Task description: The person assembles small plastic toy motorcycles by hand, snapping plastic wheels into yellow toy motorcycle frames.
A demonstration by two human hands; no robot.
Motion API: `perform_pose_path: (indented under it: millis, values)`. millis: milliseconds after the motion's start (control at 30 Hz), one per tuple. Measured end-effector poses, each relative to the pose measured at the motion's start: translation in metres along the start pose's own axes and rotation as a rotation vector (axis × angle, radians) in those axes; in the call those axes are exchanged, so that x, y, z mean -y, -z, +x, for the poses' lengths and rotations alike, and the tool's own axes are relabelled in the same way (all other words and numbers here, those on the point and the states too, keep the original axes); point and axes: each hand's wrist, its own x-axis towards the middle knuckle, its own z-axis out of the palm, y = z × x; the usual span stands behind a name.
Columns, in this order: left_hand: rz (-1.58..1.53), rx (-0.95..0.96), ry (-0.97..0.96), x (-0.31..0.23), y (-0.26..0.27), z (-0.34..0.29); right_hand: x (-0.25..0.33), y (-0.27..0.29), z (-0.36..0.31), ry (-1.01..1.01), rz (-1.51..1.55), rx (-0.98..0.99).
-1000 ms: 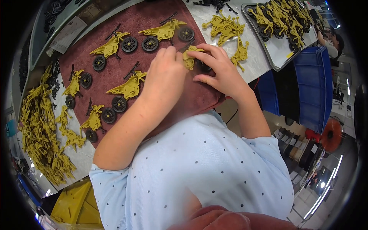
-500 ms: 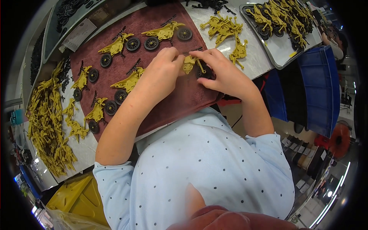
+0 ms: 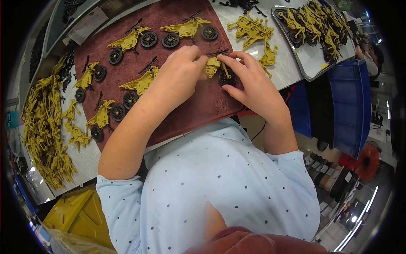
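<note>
A yellow toy motorbike [image 3: 212, 67] with a black handlebar is held between both hands over the maroon towel [image 3: 190, 116]. Its body is pinched at the left side by my left hand [image 3: 182, 70], whose fingertips are partly hidden. My right hand [image 3: 256, 82] grips the other end, thumb and fingers around a black spoked wheel [image 3: 227, 77] beside the yellow fork. On the towel lie several more yellow motorbikes, one of them [image 3: 186, 28] with its two wheels just beyond my hands. Another motorbike [image 3: 141, 82] is partly covered by my left forearm.
Yellow body parts are heaped at the left [image 3: 44, 139]. A small yellow pile [image 3: 251, 31] sits past the towel's right edge. Further right, a metal tray [image 3: 302, 67] holds yellow and black assemblies. Blue crates [image 3: 349, 106] stand beside the table; a grey bin [image 3: 55, 42] is far left.
The view has shifted slightly. Both hands stay on the same toy motorbike, and the black wheel now shows more clearly between the right thumb and fingers.
</note>
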Motion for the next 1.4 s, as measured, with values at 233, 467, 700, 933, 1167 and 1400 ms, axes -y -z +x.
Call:
perform_pose_path:
  millis: [233,467,700,933,1167,1400]
  values:
    - [0.029,-0.019,0.001,0.0,-0.002,-0.001,0.002,0.0,-0.006,-0.028,-0.02,-0.001]
    - [0.063,-0.029,0.011,-0.001,-0.003,-0.003,-0.001,-0.01,-0.001,0.073,-0.073,0.0]
    - [-0.003,-0.016,0.023,0.005,-0.006,0.0,0.003,-0.028,0.013,0.228,-0.246,-0.11]
    - [-0.008,0.007,0.006,0.008,-0.005,-0.004,-0.003,-0.026,0.024,0.386,-0.268,-0.132]
    - [0.171,-0.109,0.051,-0.007,-0.012,-0.011,-0.001,-0.018,0.029,0.313,-0.205,-0.115]
    - [0.132,-0.209,-0.003,0.001,-0.012,-0.009,-0.009,-0.005,0.038,0.262,-0.009,-0.132]
